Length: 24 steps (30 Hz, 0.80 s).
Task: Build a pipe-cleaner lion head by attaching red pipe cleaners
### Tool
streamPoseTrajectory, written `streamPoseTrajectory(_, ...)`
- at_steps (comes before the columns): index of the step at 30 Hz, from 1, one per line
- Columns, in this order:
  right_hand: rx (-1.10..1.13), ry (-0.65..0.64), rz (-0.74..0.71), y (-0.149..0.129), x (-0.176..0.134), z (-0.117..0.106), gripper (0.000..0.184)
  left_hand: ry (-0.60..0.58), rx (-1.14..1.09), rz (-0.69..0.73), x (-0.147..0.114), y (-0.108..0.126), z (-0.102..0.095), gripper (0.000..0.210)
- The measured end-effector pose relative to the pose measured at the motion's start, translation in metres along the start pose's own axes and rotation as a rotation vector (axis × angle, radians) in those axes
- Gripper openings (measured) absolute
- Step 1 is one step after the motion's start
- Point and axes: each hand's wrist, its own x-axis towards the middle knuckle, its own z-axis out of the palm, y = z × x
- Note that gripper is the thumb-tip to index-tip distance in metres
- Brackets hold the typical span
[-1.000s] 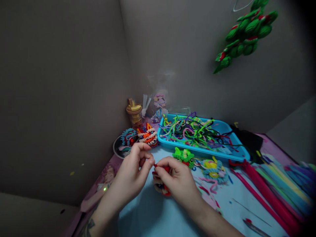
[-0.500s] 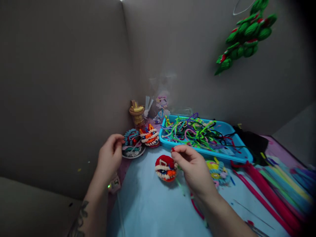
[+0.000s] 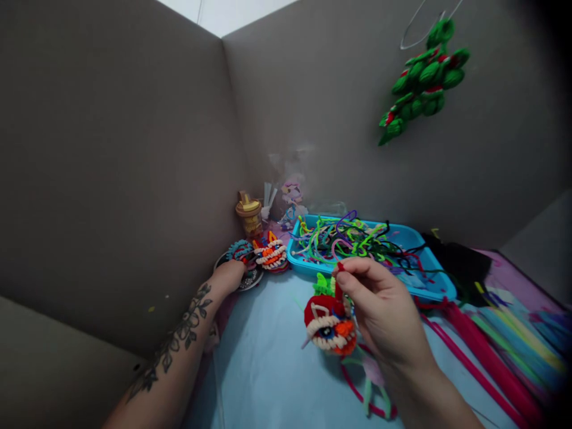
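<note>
Red, white and orange fuzzy ornament [image 3: 330,326] sits right of the middle of the scene, just below the fingertips of the right hand [image 3: 386,313], above or on the pale blue work surface [image 3: 263,363]; contact with it cannot be told. The right forearm slants in from the near right, the hand raised with its fingers curled. Thumb and forefinger pinch together on a red strip [image 3: 339,289] that runs down to the ornament. The left arm stretches from the near left toward the far side, and the left hand [image 3: 229,277] is at a round dish [image 3: 254,284]; its fingertips are hidden, so its grip cannot be told. In the dish lie a blue-and-red curled piece [image 3: 238,249] and small silvery beads. Farther right, a blue tray [image 3: 308,268] holds a tangle of green, purple, pink and dark stems [image 3: 357,241].
</note>
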Motion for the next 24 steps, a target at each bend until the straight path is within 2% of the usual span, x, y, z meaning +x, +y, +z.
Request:
streamPoseTrajectory(4,0.006,-0.018,0.034,-0.002,-0.001,-0.001,0.017,-0.202,0.13,-0.033,0.001,-0.013,0.002,0.031)
streamPoseTrajectory(8,0.041,-0.051,0.079,0.0,-0.002,-0.002,0.018,-0.333,0.195,-0.024,0.005,-0.023,0.006,0.031)
streamPoseTrajectory(12,0.053,-0.076,0.109,0.005,-0.003,-0.004,0.017,-0.446,0.173,0.05,0.012,-0.026,0.013,0.03)
streamPoseTrajectory(15,0.022,-0.05,0.086,0.008,-0.002,-0.006,0.018,-0.446,0.132,0.107,0.015,-0.024,0.015,0.03)
streamPoseTrajectory(18,-0.012,-0.024,0.062,0.01,-0.001,-0.006,0.017,-0.38,0.104,0.147,0.015,-0.023,0.013,0.027)
streamPoseTrajectory(24,-0.006,-0.042,0.089,0.012,0.001,-0.003,0.018,-0.296,0.124,0.15,0.014,-0.029,0.011,0.021)
